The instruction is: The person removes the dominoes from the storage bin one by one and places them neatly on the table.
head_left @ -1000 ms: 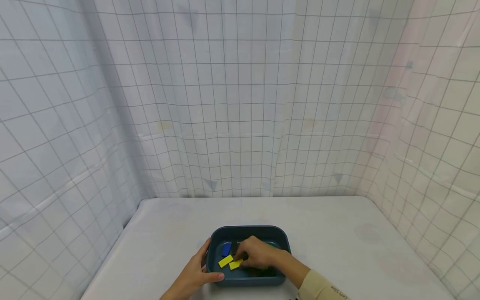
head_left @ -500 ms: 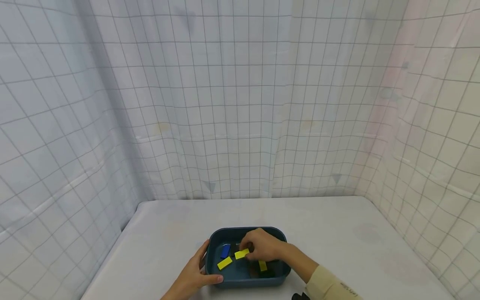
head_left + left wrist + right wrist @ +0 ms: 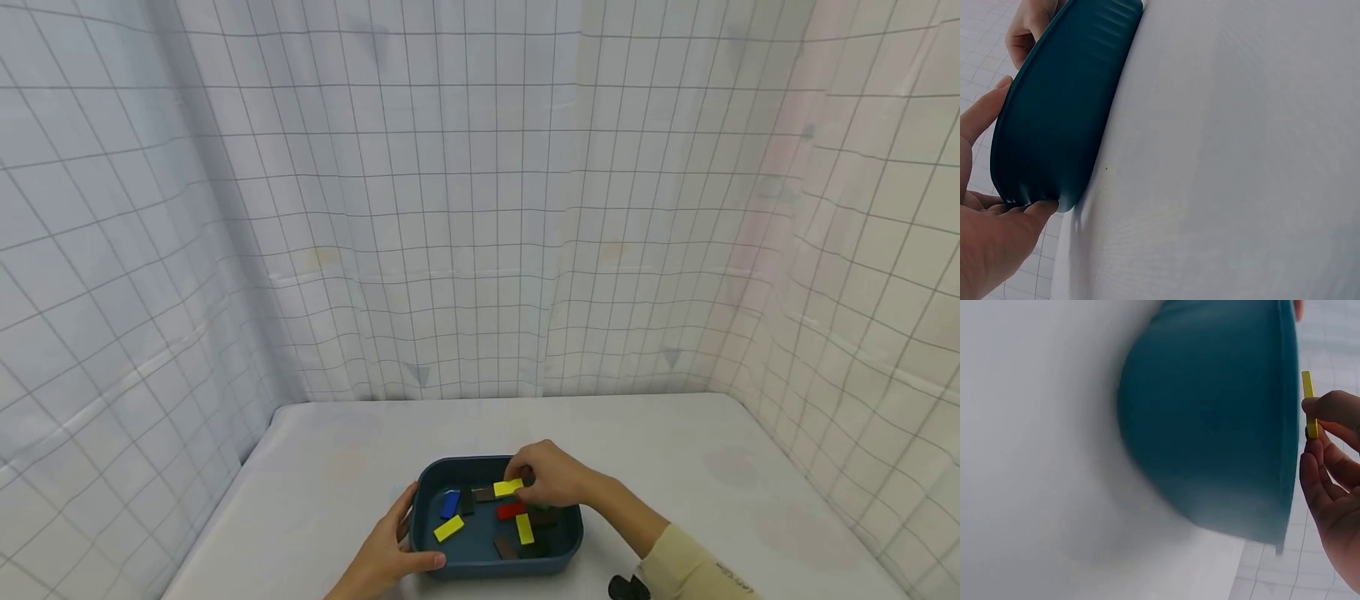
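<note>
Near edge, right: your sleeve (image 3: pixel 686 568), black object (image 3: pixel 628 588) just beside it. Your left hand (image 3: pixel 386 552) grips left end of blue tub (image 3: pixel 495 570), thumb on near side. In tub, near to far: brown block (image 3: pixel 505 547); yellow blocks, one left (image 3: pixel 448 529), one right (image 3: pixel 524 529); red block (image 3: pixel 511 511); blue block (image 3: pixel 450 504) at left. Your right hand (image 3: pixel 553 477) pinches another yellow block (image 3: pixel 506 488) over tub's far half. White table (image 3: pixel 675 467) beneath, gridded curtain (image 3: pixel 480 208) behind.

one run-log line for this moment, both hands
left hand: grips bin | right hand: pinches yellow block | red block: in bin
</note>
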Available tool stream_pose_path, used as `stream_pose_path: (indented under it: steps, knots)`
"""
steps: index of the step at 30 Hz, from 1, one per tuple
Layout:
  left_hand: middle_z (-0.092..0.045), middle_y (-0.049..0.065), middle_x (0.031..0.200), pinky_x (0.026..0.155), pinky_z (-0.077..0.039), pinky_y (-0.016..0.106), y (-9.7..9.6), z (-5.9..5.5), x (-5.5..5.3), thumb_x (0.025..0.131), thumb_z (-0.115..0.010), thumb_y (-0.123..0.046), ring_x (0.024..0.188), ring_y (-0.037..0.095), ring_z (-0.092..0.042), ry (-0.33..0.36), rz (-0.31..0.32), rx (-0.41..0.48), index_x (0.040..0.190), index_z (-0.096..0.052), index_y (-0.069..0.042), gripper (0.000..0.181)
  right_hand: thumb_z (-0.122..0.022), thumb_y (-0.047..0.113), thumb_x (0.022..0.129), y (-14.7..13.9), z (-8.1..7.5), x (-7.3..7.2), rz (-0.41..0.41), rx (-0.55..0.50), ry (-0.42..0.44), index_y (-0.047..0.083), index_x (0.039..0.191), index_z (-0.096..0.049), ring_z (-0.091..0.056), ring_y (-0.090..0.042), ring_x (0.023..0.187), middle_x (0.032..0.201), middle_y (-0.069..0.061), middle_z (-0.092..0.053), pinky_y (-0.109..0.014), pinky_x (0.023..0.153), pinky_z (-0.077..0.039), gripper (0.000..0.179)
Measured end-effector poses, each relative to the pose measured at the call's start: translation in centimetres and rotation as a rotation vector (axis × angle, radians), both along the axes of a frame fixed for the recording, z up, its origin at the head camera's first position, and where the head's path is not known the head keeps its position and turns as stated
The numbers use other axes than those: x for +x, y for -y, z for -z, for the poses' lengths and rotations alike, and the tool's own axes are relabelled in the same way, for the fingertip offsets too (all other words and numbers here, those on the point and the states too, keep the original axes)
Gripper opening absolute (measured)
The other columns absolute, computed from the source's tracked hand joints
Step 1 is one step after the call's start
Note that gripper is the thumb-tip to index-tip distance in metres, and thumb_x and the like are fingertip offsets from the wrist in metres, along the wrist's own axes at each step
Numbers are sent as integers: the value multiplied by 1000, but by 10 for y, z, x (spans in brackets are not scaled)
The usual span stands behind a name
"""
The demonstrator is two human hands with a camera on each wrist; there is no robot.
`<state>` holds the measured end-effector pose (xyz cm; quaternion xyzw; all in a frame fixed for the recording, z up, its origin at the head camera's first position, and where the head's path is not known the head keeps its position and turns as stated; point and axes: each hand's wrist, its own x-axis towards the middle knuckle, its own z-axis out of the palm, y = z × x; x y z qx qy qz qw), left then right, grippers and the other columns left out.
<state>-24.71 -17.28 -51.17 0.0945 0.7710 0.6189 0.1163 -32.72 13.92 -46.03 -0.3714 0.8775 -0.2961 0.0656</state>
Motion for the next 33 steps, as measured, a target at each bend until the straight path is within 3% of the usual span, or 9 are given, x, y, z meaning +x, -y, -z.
stream_pose_path:
  steps: [5,14,20,33]
  knots:
    - [-14,34,165,108,-42,55,1,1,-1,86,-87,-23,147,52,-27,-9,6,7,163,-10,6,113,-79,6,89,-19,-5,-1,27,-38,-19,11,103,-77,-60,-7,79,94,6,-71,-22,74,-56,15]
    - [-9,35,165,110,-41,57,3,1,2,89,-83,-22,148,54,-22,11,43,72,163,-6,6,110,-80,7,88,-47,-7,-2,123,-48,-63,8,104,-77,-59,-10,78,92,8,-68,-25,73,-56,16]
    - [-10,35,165,109,-43,57,0,1,-1,89,-83,-23,147,54,-24,15,35,63,163,-7,6,110,-80,6,88,-69,-7,-4,176,-50,-86,8,102,-77,-58,-11,80,92,9,-68,-28,73,-56,15]
    - [-13,35,164,108,-42,58,2,2,-2,89,-84,-26,146,54,-27,19,21,10,163,-8,6,110,-82,7,86,-121,10,-15,337,-68,-117,7,100,-77,-59,-11,78,90,7,-68,-27,70,-55,15]
